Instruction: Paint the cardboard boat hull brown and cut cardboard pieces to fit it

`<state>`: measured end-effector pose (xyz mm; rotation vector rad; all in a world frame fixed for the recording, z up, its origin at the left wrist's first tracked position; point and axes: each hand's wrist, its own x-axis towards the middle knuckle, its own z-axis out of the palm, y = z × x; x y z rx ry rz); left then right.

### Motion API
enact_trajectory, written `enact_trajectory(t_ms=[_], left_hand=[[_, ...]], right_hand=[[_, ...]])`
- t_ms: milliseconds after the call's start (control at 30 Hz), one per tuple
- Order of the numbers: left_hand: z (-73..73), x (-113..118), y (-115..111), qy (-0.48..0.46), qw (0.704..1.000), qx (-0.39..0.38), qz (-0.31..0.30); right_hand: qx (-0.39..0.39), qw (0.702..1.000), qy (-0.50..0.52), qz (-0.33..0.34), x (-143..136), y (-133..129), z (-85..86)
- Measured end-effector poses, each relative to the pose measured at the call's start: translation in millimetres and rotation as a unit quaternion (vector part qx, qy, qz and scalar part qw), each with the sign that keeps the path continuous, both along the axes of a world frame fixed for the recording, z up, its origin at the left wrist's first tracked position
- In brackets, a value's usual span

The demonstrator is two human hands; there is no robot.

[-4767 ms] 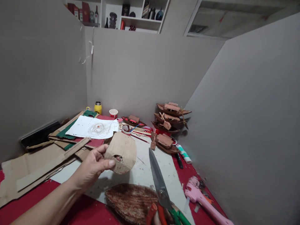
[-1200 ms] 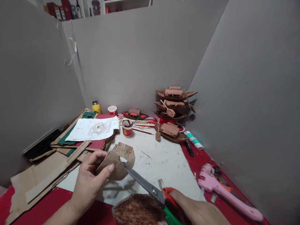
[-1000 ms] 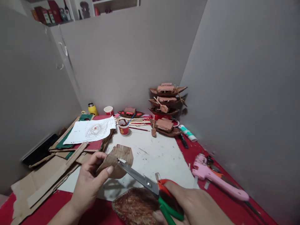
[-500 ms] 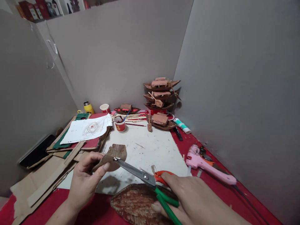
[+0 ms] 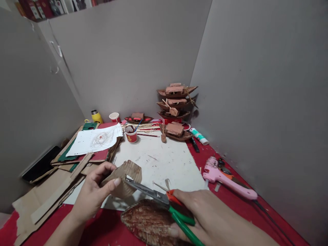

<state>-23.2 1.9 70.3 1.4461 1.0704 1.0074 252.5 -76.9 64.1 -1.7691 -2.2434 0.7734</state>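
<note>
A curved piece of brown cardboard (image 5: 130, 172) is pinched between the thumb and fingers of my left hand (image 5: 96, 191). My right hand (image 5: 202, 212) grips the scissors (image 5: 159, 196), which have green and orange handles. The tips of the blades are at a notch in the middle of the cardboard. Beneath the scissors, a brown textured boat-shaped piece (image 5: 146, 222) lies on the red cloth, partly hidden by my right hand.
Cardboard scraps (image 5: 48, 198) and a drawing (image 5: 94, 140) lie at the left. Behind are a red paint cup (image 5: 131, 135), thin sticks and stacked model boats (image 5: 176, 92). At the right lies a pink glue gun (image 5: 230, 182).
The cardboard has turned, showing more of its broad face, and sits slightly lower and further right. The scissor blades have come closer together, and the view has shifted slightly.
</note>
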Motion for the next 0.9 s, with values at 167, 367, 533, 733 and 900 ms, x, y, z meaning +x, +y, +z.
enact_trajectory(t_ms=[167,367,533,733,900], left_hand=[[-2.4,7.5,-3.2,-0.068,0.996,-0.021,0.051],[0.5,9.5,-7.1,-0.065,0.997,-0.024,0.037],[-0.7,10.2,-10.5,-0.086,0.995,-0.036,0.047],[-5.1,9.5,-14.9,-0.095,0.993,-0.043,0.059],[-6.5,5.5,-17.4,-0.123,0.99,-0.065,0.037]], right_hand=[[-0.023,0.999,0.006,-0.03,-9.1,-4.0,5.2],[-0.026,0.999,-0.021,-0.035,-9.0,-6.4,11.1],[-0.014,0.999,-0.023,-0.027,-8.5,-8.0,11.9],[0.038,0.998,-0.041,-0.008,-15.0,-12.6,4.9],[0.063,0.998,-0.011,0.007,-15.4,-16.1,3.5]])
